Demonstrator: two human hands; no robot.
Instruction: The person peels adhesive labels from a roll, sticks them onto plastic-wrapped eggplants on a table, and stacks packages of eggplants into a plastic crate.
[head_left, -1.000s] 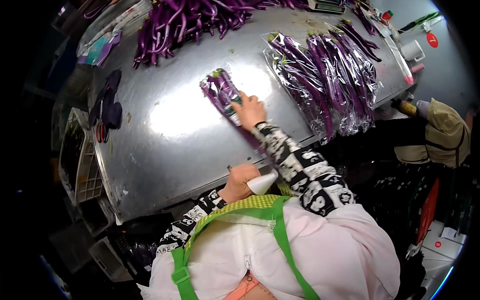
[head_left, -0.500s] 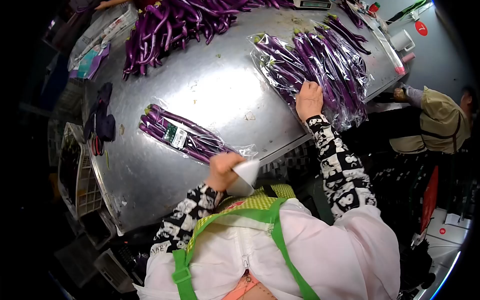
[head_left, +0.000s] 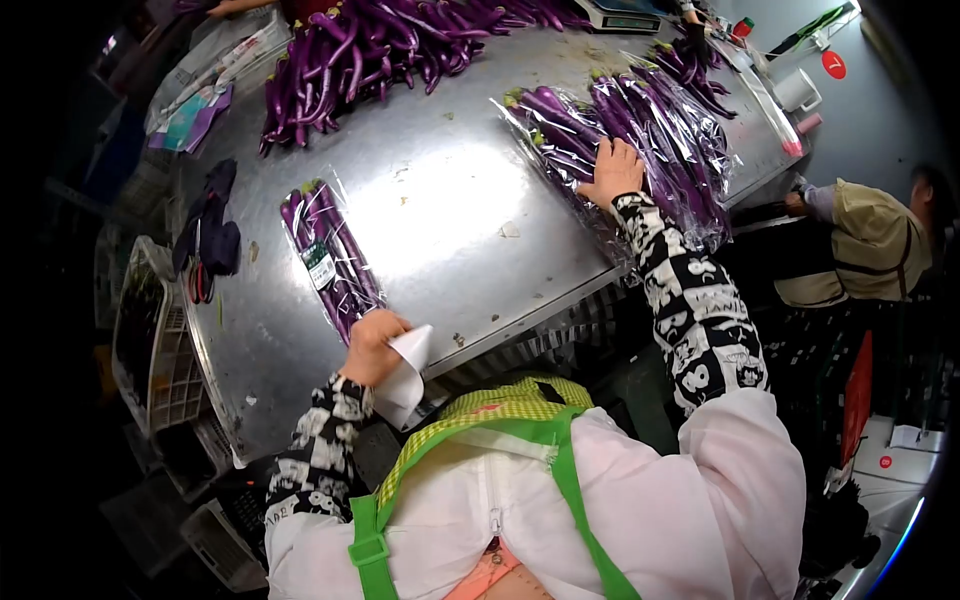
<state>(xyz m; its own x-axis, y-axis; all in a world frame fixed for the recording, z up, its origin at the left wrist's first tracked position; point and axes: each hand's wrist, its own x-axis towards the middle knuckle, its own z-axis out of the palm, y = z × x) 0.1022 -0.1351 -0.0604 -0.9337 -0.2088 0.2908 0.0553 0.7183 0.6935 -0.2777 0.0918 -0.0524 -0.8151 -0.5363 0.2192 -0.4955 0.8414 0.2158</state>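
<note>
At nine o'clock on the steel table [head_left: 440, 260]: one bagged eggplant bundle [head_left: 338, 245], slim, glossy purple, labelled. Seven: left hand [head_left: 373, 343], fingers curled tight round white paper [head_left: 404, 375], seemingly pinning the bag's end. Two: right hand [head_left: 614, 174], half-spread, apparently steadying crinkly bagged eggplants [head_left: 680, 145].

Silver-grey table [head_left: 440, 240], purple eggplants [head_left: 348, 235] with green caps on it, black-and-white checkered print sleeves [head_left: 708, 320] at its near edge, yellow-green checked apron [head_left: 505, 402] with plain green straps [head_left: 374, 565] just before it, red disc [head_left: 833, 65] right of it.
</note>
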